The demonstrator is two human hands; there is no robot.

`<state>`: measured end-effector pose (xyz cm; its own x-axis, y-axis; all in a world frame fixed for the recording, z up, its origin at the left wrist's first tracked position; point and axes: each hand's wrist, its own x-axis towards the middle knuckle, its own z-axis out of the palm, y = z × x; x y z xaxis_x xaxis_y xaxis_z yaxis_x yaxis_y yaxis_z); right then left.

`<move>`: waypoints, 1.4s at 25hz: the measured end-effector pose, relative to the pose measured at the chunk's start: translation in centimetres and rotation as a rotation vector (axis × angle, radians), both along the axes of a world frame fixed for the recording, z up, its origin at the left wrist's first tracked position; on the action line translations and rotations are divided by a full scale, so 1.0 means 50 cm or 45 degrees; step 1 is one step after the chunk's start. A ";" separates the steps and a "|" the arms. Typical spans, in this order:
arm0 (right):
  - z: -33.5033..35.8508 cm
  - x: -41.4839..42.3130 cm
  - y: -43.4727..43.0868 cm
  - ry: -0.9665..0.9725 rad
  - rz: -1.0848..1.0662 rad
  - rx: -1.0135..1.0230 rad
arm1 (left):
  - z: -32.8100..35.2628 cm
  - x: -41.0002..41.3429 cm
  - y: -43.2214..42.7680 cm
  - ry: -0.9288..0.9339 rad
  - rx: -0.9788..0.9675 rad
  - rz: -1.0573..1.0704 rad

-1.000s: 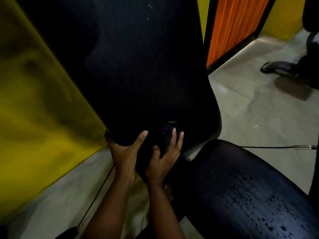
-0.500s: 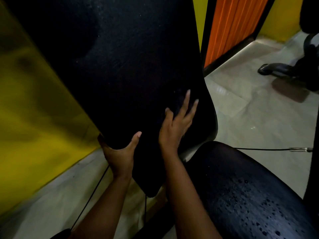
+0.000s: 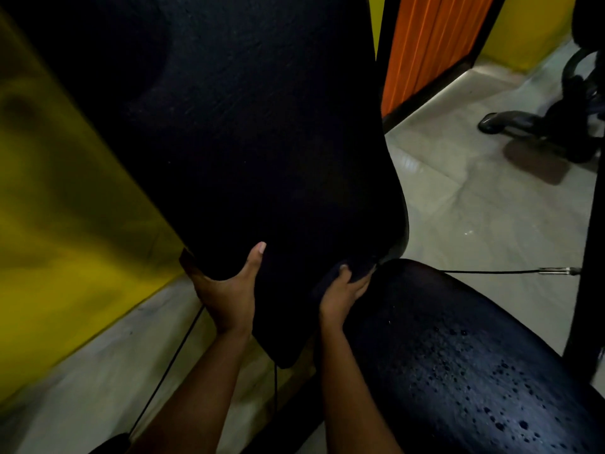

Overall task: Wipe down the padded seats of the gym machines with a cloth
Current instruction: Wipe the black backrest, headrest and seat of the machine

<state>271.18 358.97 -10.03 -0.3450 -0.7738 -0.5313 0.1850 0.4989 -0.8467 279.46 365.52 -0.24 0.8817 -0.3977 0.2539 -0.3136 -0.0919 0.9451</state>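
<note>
Our right hand (image 3: 342, 291) dropped to the back pad (image 3: 262, 142) corner, fingers (image 3: 344, 274) curled round the cloth (image 3: 360, 267); left hand (image 3: 226, 286) gripped its edge. We feared bunched cloth missing spots.

A tall black back pad (image 3: 262, 142) stands steeply tilted, its textured face dull and dark. Just beside its lower right corner, a black seat pad (image 3: 458, 355) lies nearly level, beaded with water droplets. A dark, bunched cloth (image 3: 358, 269) sits against the back pad's bottom edge, where the two pads meet.
</note>
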 end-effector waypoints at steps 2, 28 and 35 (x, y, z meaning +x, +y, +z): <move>0.004 0.030 0.101 0.003 0.123 0.021 | -0.003 -0.002 -0.001 0.041 0.012 0.027; 0.246 -0.112 0.219 0.151 0.823 -0.501 | 0.081 -0.033 0.086 0.602 0.265 -0.130; 0.387 -0.204 0.118 0.110 0.892 -0.670 | 0.224 -0.125 0.118 0.356 0.290 -0.257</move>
